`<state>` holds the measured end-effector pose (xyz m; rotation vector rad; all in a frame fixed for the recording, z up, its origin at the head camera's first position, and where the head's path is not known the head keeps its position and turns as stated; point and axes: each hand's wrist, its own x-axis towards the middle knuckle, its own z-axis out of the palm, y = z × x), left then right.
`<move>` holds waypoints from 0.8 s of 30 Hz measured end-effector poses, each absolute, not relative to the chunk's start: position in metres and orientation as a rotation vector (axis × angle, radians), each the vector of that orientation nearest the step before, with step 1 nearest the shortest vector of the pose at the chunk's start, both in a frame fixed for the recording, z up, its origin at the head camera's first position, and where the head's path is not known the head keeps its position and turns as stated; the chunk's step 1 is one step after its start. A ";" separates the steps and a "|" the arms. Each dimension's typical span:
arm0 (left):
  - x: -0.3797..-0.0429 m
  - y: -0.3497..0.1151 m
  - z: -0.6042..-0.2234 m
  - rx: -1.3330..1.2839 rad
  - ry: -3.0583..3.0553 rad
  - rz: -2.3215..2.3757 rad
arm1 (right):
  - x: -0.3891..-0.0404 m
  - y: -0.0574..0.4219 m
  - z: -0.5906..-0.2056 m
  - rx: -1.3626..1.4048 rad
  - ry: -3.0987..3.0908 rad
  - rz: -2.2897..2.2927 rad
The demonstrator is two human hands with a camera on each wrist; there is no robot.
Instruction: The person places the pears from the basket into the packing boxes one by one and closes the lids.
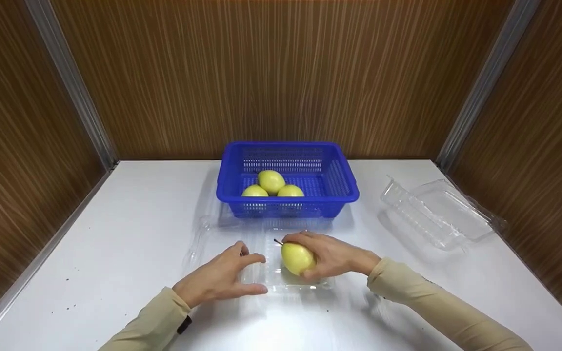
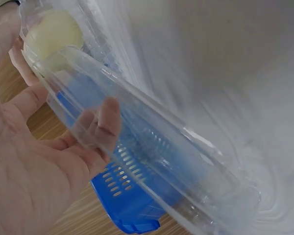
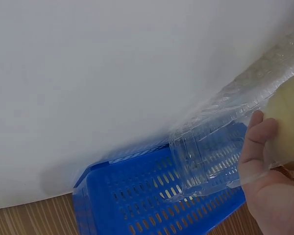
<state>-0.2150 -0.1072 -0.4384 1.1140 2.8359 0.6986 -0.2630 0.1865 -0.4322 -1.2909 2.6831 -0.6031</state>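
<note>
A yellow-green pear (image 1: 296,258) with a dark stem is gripped by my right hand (image 1: 329,254), fingers over its top and thumb at its near side. It is at the right half of an opened clear plastic clamshell box (image 1: 273,282) on the table; whether it touches the bottom cannot be told. My left hand (image 1: 220,278) is at the box's left half, thumb and fingers spread apart, holding nothing. In the left wrist view, some of its fingers (image 2: 108,117) show through the clear plastic wall (image 2: 152,142); contact is unclear.
Behind the box stands a blue perforated basket (image 1: 288,200) with three more pears (image 1: 271,182) visible inside. Another clear plastic box (image 1: 449,214) lies opened at the right of the white table (image 1: 130,234). Wood-patterned panels (image 1: 281,73) enclose the back and sides.
</note>
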 end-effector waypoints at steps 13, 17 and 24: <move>-0.221 -0.108 -0.439 1.168 2.812 0.677 | -0.261 0.181 -0.430 -1.340 2.640 -0.429; -0.221 -0.108 -0.438 1.183 2.808 0.695 | -0.262 0.179 -0.428 -1.363 2.586 -0.438; -0.223 -0.106 -0.434 1.168 2.778 0.693 | -0.265 0.178 -0.422 -1.324 2.440 -0.492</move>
